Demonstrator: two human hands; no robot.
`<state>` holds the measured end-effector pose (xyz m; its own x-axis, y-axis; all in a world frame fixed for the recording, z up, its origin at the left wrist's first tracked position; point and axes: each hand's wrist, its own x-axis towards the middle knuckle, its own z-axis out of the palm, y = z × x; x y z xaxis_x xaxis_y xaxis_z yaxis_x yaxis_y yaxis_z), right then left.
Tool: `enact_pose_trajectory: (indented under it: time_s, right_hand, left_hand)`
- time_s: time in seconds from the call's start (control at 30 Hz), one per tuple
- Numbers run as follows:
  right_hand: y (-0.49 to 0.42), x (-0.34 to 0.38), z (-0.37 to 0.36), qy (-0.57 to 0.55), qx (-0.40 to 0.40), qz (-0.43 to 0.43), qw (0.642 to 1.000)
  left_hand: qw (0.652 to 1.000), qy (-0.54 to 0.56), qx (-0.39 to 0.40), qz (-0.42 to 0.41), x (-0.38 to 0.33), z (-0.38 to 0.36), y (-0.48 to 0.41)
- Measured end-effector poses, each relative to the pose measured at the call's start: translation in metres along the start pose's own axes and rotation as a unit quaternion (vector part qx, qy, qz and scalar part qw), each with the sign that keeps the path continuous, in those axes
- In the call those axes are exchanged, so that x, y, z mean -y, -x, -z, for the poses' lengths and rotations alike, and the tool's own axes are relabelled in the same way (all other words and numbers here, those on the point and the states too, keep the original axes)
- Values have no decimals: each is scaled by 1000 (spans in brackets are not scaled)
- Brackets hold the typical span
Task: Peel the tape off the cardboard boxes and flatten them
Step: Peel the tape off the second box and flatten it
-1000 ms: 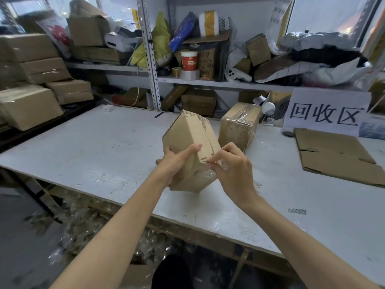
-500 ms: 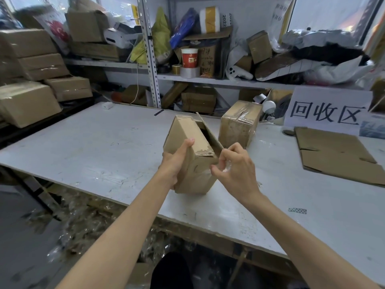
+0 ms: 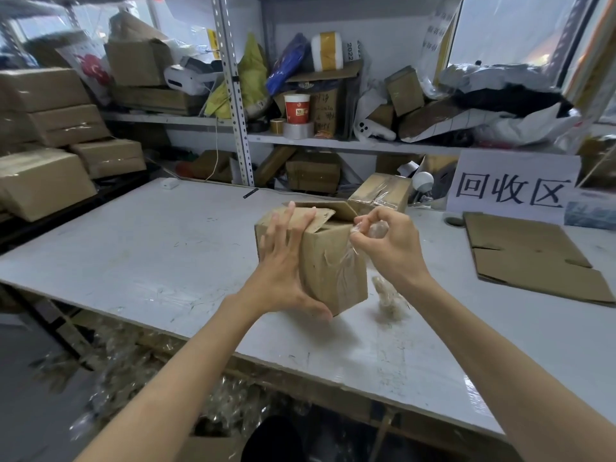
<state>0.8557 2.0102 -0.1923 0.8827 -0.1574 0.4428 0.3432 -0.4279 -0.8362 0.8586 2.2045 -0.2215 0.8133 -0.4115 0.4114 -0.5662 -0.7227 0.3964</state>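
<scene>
Box (image 3: 330, 285) turned upright, flaps opened; left hand (image 3: 283, 271) flat on it, right hand (image 3: 393, 248) pinching tape (image 3: 349, 260).

Just the one head-worn cam, wide-angle, so straight lines bowed near the edges. It sat at the person's eye level and looked forward and down over the bench (image 3: 133, 248), facing the shelves (image 3: 333, 143) along the back wall. Both forearms ran up from the bottom edge. The left hand (image 3: 283, 271) and right hand (image 3: 393, 245) sat about dead centre with the cardboard box (image 3: 330, 261) between them, close enough that the clear tape (image 3: 375, 230) pinched in the right one was easy to make out. The bench's near edge cut diagonally across the lower frame, with floor (image 3: 33, 411) below it. The sign (image 3: 513, 188) sat far right.
</scene>
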Motion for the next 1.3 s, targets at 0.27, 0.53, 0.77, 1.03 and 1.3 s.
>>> enact_pose_trajectory:
  time_s: [0.27,0.53,0.77,1.03,1.3]
  right_hand:
    - [-18,26,-2,-77,-63,-37,994]
    - [-29,31,-5,-154,-92,-136,974]
    - [-23,36,9,-74,-83,-17,994]
    - [-3,35,7,38,49,48,997]
    - [-9,24,2,92,37,51,994]
  left_hand:
    - [995,71,-58,-29,-10,17,-13]
    - [996,55,-68,-16,-24,3,-15]
    - [995,20,-97,-31,-30,13,-20]
    - [988,48,-132,58,-26,29,-29]
    - [993,67,-74,64,-25,14,-16]
